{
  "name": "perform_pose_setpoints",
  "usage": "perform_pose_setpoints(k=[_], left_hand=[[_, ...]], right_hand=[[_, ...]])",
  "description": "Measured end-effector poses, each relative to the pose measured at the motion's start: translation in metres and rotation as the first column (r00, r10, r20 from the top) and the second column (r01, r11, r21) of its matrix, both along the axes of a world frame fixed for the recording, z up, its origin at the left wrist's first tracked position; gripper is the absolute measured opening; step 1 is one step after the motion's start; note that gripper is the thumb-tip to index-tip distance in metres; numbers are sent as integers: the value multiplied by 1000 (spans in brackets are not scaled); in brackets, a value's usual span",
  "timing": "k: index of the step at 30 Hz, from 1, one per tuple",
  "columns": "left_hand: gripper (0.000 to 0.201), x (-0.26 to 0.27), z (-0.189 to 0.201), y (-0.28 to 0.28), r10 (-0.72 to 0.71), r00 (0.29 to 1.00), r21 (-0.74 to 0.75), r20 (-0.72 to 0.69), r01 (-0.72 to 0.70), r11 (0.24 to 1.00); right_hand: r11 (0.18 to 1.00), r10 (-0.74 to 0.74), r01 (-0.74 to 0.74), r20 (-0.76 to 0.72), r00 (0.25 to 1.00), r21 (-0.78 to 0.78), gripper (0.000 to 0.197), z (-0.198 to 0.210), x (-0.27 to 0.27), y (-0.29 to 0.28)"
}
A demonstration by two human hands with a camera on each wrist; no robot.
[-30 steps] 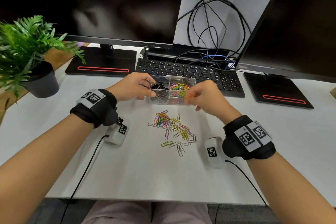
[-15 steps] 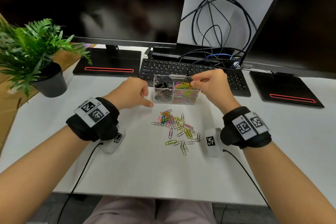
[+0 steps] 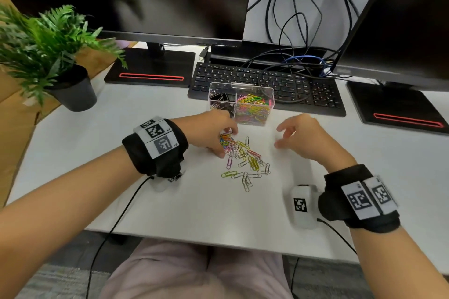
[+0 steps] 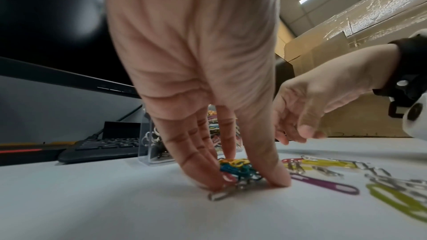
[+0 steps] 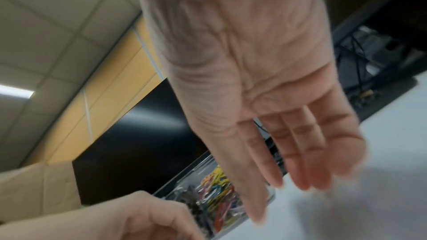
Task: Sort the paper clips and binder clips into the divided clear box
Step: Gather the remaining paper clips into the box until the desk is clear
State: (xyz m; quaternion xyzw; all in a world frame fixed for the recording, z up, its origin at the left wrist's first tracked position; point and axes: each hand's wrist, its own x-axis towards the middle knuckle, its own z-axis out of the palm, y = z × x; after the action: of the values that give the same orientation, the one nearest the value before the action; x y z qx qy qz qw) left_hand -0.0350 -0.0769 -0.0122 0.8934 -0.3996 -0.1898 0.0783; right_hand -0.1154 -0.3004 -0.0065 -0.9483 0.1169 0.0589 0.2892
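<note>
The clear divided box stands in front of the keyboard. Black binder clips fill its left compartment and coloured paper clips its right one. Loose paper clips lie scattered on the white desk just in front of it. My left hand is down on the left end of that pile. In the left wrist view, my left hand pinches a bunch of coloured clips between fingers and thumb against the desk. My right hand hovers to the right of the pile; the right wrist view shows my right hand with straight fingers and nothing in it.
A black keyboard lies right behind the box, with tangled cables beyond it. Monitor stands sit at back left and right. A potted plant is at the far left. Bare desk surface lies in front of the pile.
My left hand moved from beside the box down onto the loose pile and pinched clips. My right hand left the top of the box and came down, empty, to the right of the pile.
</note>
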Motion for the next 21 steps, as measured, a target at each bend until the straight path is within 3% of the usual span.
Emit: perform_pose_setpoints(k=[2,4,10,13,17,21], left_hand=[[55,-2,0,-4,-12,1000,-24,10,12,1000],[49,-3,-1,-8,-17,1000,-47,11,18,999],[30,-5,-3,-14,-29,998,-73,57,33,997],[23,-5,-4,-15,-32,997,-67,64,37,997],[15,-4,-5,-15,-37,995,-77,89,44,996],[10,-3,-5,-17,-43,993,-93,105,53,994]], right_hand=[[998,62,-58,-166,984,27,40,-2,-5,5],[987,138,-112,-240,961,118,40,-2,-8,12],[928,256,-209,-121,959,310,39,-2,-11,28],[943,247,-213,-109,963,254,35,-1,-12,23],[974,204,-174,-230,952,142,26,1,-17,16],[956,264,-221,-237,935,193,39,-2,-18,28]])
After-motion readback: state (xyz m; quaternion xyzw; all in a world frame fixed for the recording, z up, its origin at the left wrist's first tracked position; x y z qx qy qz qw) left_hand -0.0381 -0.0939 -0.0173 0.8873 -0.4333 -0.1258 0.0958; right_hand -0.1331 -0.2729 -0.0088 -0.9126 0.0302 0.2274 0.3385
